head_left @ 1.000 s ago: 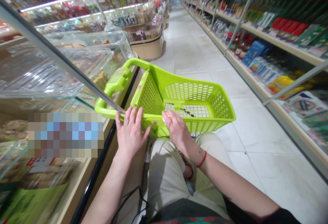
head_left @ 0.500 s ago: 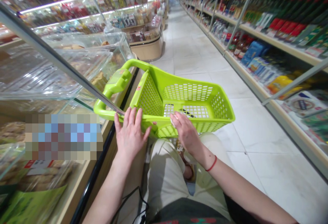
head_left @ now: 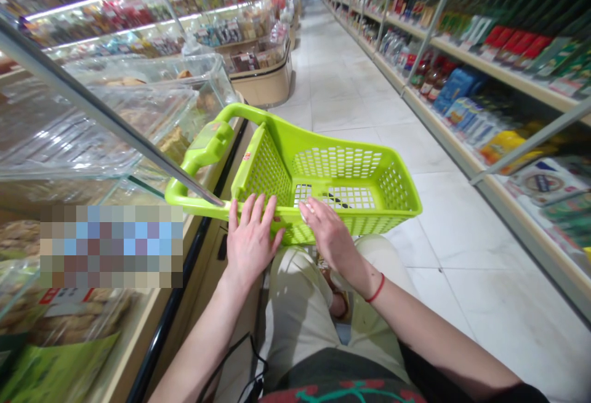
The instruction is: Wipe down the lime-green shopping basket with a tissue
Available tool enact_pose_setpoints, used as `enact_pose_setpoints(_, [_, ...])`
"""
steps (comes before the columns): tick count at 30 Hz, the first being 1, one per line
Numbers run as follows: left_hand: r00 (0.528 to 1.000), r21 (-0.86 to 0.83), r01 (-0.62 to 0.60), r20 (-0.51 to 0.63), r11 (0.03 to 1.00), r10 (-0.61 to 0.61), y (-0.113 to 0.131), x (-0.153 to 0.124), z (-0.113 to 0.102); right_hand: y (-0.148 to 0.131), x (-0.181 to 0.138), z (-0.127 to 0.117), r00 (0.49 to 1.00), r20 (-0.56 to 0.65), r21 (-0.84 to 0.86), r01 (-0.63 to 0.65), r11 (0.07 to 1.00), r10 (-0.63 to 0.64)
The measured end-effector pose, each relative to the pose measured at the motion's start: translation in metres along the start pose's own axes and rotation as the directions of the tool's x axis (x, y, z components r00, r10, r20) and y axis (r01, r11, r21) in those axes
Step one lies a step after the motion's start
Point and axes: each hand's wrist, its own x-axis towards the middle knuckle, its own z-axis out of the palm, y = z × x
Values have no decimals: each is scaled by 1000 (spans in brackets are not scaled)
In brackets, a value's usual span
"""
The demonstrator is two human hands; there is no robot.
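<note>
A lime-green plastic shopping basket [head_left: 339, 163] with a long handle and perforated sides stands across in front of me. My left hand [head_left: 252, 240] lies on its near rim with the fingers spread, close to the foot of a metal pole [head_left: 133, 141]. Further right along that rim, my right hand [head_left: 325, 227] is closed, its fingertips pressing a small white wad [head_left: 305, 211] that looks like tissue against the plastic. Most of the wad is hidden by the fingers. Inside, the basket shows only its grid floor, with something dark visible beneath it.
On the left, a display counter [head_left: 166, 323] with a black bumper edge holds clear bins [head_left: 92, 126] of food. Packed shelves [head_left: 521, 52] line the right side. A pale tiled aisle [head_left: 344, 77] runs ahead between them. A dark cable [head_left: 252, 344] hangs near my left leg.
My left hand has slid right along the rim, nearer my right hand. The right hand with the white wad has shifted slightly left. The whole view has moved a little.
</note>
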Motion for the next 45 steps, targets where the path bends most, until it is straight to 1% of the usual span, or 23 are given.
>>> enact_pose_setpoints(3, [1000,-10,14,-5,1000,-14,1,0,1,11,-14,-7,998,14,-32,-54,998,55])
enact_pose_setpoints(5, [1000,-4,17,-13,1000,-17,3,-1,1,12,-16,-7,996,17,-40,-90,995,90])
enact_pose_setpoints(8, [1000,18,20,-20,1000,-19,4,-1,2,0,-6,1,995,7,-2,-97,995,97])
enact_pose_setpoints(11, [1000,31,18,-11,999,-17,4,-1,2,-14,9,7,998,9,18,-62,998,61])
enact_pose_setpoints(13, [1000,41,9,-6,999,-8,3,0,1,-18,14,7,999,16,10,-37,999,37])
enact_pose_setpoints(16, [1000,53,1,-5,999,-1,3,0,1,-8,5,1,1000,15,0,-24,1000,24])
enact_pose_setpoints(20, [1000,57,9,-14,998,-8,3,-1,1,16,-19,-9,996,15,-33,-82,996,83])
enact_pose_setpoints(23, [1000,58,12,-16,998,-11,4,-1,2,21,-25,-11,994,19,-46,-111,993,112])
enact_pose_setpoints(26, [1000,60,14,-17,998,-13,4,-1,2,11,-17,-7,994,34,-31,-107,994,108])
enact_pose_setpoints(29, [1000,60,15,-18,998,-14,3,-1,2,-2,-4,-1,997,16,-2,-76,997,76])
enact_pose_setpoints(32, [1000,54,18,-13,998,-17,3,0,2,-6,1,0,998,7,2,-54,999,54])
enact_pose_setpoints(35, [1000,55,18,-14,998,-17,3,0,2,6,-9,-5,998,25,-12,-62,998,62])
enact_pose_setpoints(41, [1000,57,13,-17,998,-12,3,0,2,41,-41,-18,994,-3,-94,-113,989,113])
enact_pose_setpoints(43, [1000,55,14,-19,998,-13,3,0,3,43,-44,-18,991,-15,-110,-134,985,133])
enact_pose_setpoints(45, [1000,51,16,-21,999,-15,3,0,3,38,-41,-16,988,-22,-105,-153,983,152])
